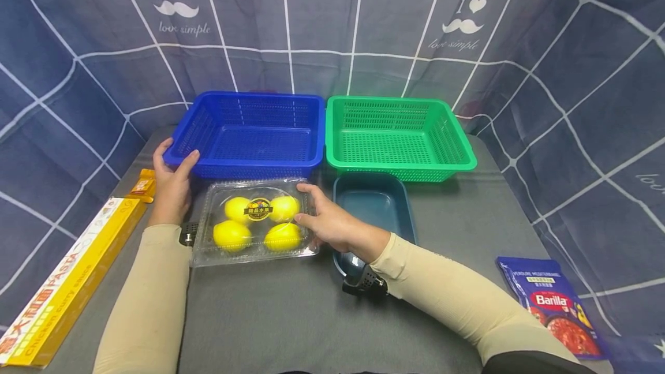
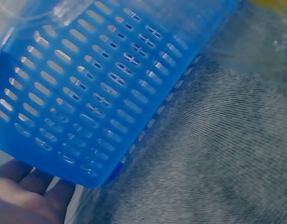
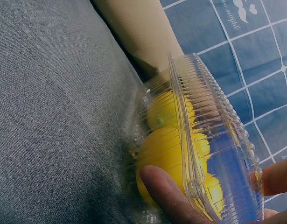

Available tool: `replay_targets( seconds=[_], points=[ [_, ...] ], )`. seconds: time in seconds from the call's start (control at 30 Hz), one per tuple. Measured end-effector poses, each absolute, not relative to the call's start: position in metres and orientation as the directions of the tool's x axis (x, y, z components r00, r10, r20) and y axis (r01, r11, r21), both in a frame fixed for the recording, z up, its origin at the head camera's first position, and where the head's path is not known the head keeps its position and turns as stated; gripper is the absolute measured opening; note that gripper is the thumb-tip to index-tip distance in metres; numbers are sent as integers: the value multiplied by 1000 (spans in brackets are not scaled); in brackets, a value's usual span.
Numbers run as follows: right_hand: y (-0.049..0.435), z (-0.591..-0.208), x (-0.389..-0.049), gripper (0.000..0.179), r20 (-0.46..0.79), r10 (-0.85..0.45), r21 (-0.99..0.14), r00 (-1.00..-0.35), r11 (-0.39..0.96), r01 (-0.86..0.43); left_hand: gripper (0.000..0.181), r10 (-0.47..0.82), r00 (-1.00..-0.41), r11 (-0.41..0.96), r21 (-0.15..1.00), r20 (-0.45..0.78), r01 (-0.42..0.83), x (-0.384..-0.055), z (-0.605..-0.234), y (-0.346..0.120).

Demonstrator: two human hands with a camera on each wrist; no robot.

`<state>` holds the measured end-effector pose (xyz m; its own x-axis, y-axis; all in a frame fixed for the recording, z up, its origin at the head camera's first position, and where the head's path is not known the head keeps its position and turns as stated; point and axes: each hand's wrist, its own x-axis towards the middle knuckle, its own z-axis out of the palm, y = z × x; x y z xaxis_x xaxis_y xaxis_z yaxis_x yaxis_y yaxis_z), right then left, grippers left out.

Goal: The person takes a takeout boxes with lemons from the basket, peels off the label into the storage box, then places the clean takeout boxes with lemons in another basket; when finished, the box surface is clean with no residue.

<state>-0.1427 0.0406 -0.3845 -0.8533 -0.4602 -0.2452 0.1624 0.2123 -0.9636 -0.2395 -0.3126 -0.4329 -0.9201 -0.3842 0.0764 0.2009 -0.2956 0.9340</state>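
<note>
My right hand (image 1: 332, 221) grips the right side of a clear plastic clamshell box (image 1: 260, 250) of several yellow lemons (image 1: 283, 236). In the right wrist view the box is on edge, with the thumb (image 3: 164, 189) on its near face and fingers on the far side. A round fruit label (image 1: 258, 209) marks the lid. At the front left corner of the blue basket (image 1: 260, 169), my left hand (image 1: 173, 189) holds the rim, thumb and fingers spread about the corner. The left wrist view shows fingers (image 2: 36, 182) against the slotted basket wall (image 2: 101, 88).
Touching the blue basket's right side is a green basket (image 1: 400, 173). A dark teal tub (image 1: 400, 201) stands before it, partly behind my right hand. Along the left lie a yellow pasta box (image 1: 78, 276) and a small orange packet (image 1: 142, 186); a Barilla pouch (image 1: 550, 305) lies at right.
</note>
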Motion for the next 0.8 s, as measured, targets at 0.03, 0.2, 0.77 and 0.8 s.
replay_targets(
  seconds=[0.03, 0.2, 0.77, 0.8],
  points=[
    [41, -385, -143, 68, -245, -461, -964, -853, 211, 162, 78, -387, -919, -289, 937, 71, 194, -239, -432, -313],
    [41, -386, -142, 68, -243, -461, -964, -853, 209, 162, 79, -392, -918, -218, 965, 49, 145, -237, -426, -314],
    [41, -382, -141, 68, -247, -454, -963, -856, 211, 166, 71, -236, -972, -166, 985, 2, 42, -217, -398, -334],
    [41, -382, -141, 68, -247, -454, -963, -856, 214, 165, 69, -230, -973, -160, 986, 11, 49, -216, -396, -333]
  ],
)
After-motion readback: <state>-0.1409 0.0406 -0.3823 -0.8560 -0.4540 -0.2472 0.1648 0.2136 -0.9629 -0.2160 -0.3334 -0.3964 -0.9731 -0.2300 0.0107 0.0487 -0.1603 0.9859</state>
